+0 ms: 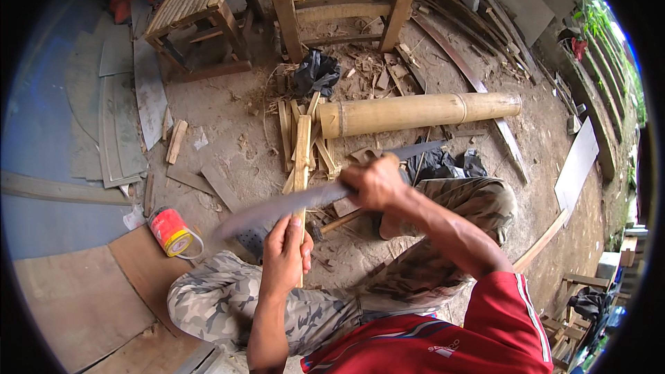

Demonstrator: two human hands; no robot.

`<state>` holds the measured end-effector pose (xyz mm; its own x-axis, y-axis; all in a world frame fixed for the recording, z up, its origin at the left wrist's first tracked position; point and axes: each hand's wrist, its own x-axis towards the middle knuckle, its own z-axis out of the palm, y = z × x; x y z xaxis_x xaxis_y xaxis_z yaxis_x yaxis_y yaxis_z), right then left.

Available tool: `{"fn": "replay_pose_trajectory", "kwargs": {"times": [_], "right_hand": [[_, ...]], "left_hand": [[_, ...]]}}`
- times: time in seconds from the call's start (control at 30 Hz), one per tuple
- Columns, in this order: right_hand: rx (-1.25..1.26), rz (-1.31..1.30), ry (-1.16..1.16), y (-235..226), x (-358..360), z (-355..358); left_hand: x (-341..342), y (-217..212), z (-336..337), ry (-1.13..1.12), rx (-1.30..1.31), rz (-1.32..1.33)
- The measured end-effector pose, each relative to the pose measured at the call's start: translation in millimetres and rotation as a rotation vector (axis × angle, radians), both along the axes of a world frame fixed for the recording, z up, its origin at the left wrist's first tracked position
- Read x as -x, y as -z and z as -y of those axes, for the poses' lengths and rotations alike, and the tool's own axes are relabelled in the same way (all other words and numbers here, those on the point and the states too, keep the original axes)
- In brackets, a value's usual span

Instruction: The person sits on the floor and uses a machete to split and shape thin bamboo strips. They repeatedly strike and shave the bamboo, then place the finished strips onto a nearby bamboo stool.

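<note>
My left hand [282, 253] is closed around the lower part of a narrow bamboo strip [303, 145], which points away from me. My right hand [377, 181] grips a machete by its handle. The long grey machete blade [277, 209], blurred toward its tip, lies across the strip just beyond my left fingers. Past my right fist a dark, pointed length [419, 148] sticks out; I cannot tell whether it belongs to the machete. A hammer [339, 223] lies on the ground between my legs, partly hidden.
A thick bamboo pole [422, 112] lies ahead, with split pieces by its left end. Black plastic bags [317, 73] sit near it. Two bamboo-slat seats [194, 0] stand at the back. A red tin [171, 232] is at left; boards and scraps line the sides.
</note>
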<state>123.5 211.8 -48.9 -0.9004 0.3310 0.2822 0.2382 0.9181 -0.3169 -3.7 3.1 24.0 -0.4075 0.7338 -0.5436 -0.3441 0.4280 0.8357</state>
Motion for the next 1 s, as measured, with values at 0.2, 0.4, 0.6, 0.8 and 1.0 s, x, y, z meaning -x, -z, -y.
{"fn": "replay_pose_trajectory", "kwargs": {"times": [0.2, 0.4, 0.6, 0.8, 1.0], "right_hand": [[0.132, 0.211, 0.141, -5.4, 4.5, 2.8], [0.046, 0.004, 0.172, 9.3, 1.5, -31.3], [0.091, 0.427, 0.373, -16.6, 9.5, -23.5], [0.086, 0.015, 0.01, -2.2, -1.2, -7.4], [0.071, 0.141, 0.631, 28.8, -34.5, -121.6]], "left_hand": [[-1.2, 4.7, -2.0, -0.049, -0.032, 0.003], [-4.7, -0.8, -6.5, 0.005, -0.042, -0.08], [-3.1, -5.4, -3.4, 0.043, 0.005, -0.083], [0.6, 4.1, -3.1, 0.021, -0.034, -0.047], [5.0, -12.4, 6.9, 0.117, -0.084, -0.113]]}}
